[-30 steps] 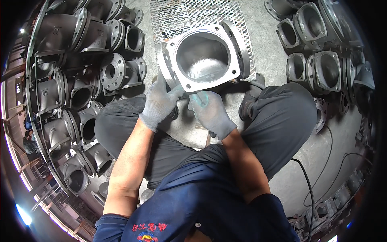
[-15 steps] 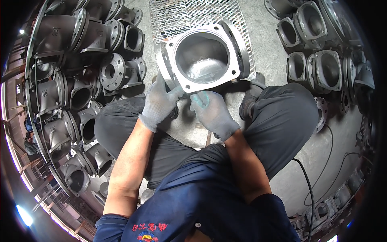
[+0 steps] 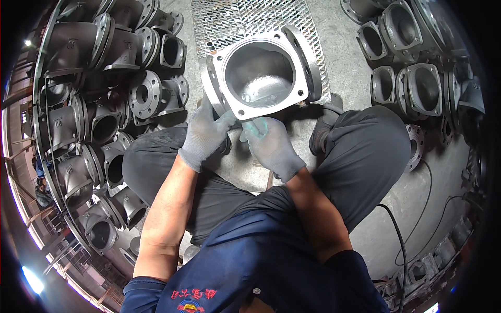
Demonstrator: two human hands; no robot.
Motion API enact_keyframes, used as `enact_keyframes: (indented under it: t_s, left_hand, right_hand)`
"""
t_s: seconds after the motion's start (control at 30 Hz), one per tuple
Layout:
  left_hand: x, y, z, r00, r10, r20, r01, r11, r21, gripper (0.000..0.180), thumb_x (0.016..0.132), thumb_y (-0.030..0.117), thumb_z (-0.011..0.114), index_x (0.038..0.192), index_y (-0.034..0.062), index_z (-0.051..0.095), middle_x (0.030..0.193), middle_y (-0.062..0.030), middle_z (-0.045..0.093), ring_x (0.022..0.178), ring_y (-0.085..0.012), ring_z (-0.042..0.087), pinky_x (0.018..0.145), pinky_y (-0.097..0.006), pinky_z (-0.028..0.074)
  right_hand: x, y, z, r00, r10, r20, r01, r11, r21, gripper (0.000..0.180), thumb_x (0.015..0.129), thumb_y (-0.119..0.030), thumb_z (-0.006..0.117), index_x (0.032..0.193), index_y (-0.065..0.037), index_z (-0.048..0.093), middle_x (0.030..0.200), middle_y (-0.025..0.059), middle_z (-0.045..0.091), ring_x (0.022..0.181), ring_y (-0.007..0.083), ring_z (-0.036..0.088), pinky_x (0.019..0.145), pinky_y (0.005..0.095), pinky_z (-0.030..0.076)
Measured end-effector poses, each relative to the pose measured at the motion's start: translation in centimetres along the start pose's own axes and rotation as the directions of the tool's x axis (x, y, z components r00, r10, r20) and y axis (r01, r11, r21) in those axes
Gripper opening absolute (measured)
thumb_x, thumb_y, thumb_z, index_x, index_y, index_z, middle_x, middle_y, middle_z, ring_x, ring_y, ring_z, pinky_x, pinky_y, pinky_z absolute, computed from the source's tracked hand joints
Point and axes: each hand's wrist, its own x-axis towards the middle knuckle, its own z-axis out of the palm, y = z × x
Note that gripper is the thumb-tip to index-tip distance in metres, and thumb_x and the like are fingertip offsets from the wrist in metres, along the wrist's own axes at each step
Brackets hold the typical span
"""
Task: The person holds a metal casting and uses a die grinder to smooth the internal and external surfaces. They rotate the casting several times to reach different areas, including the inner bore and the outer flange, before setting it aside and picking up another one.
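Observation:
A bare grey cast valve body (image 3: 258,73) stands between my feet, its square flange facing up around a wide round opening. Round flanges flank it on both sides. My gloved left hand (image 3: 205,131) grips the lower edge of the left round flange, thumb in front and other fingers partly hidden behind it. Just under the square flange's near edge is my gloved right hand (image 3: 271,144), closed with the fingers curled in. Green stains mark that glove near the thumb. Whatever it may hold is hidden.
Similar castings (image 3: 104,125) are stacked along the left, and more castings (image 3: 424,89) stand at the right. A patterned metal plate (image 3: 250,15) lies beyond the valve body. Black cables (image 3: 399,235) run over the floor at the right, with grey parts (image 3: 433,263) lower down.
My right hand has shifted slightly left along the near edge. The valve body sits a touch farther left, and my left hand stays on its flange.

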Motion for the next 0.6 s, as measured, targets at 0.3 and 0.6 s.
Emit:
enact_keyframes:
  t_s: [0.3, 0.6]
  left_hand:
    - [-0.1, -0.3, 0.2, 0.999, -0.024, 0.033, 0.027, 0.994, -0.104, 0.064, 0.102, 0.03, 0.077, 0.151, -0.001, 0.052, 0.13, -0.0267, 0.076, 0.125, -0.0426, 0.073, 0.106, -0.05, 0.056]
    - [0.0, -0.1, 0.3, 1.0, -0.012, -0.018, 0.011, 1.0, -0.016, 0.053, 0.105, 0.017, 0.074, 0.152, 0.0006, 0.057, 0.129, -0.0162, 0.079, 0.12, -0.0232, 0.075, 0.104, -0.038, 0.057]
  right_hand:
    - [0.4, 0.2, 1.4, 0.981, 0.192, 0.031, -0.195, 0.965, 0.173, 0.019, 0.115, -0.015, 0.063, 0.115, -0.001, 0.075, 0.085, -0.0003, 0.071, 0.063, 0.0051, 0.055, 0.055, 0.0259, 0.046]
    - [0.1, -1.0, 0.8, 0.986, 0.165, 0.03, -0.167, 0.978, 0.125, 0.024, 0.116, -0.018, 0.062, 0.109, -0.001, 0.076, 0.083, 0.0007, 0.071, 0.064, 0.0063, 0.056, 0.057, 0.0263, 0.046]
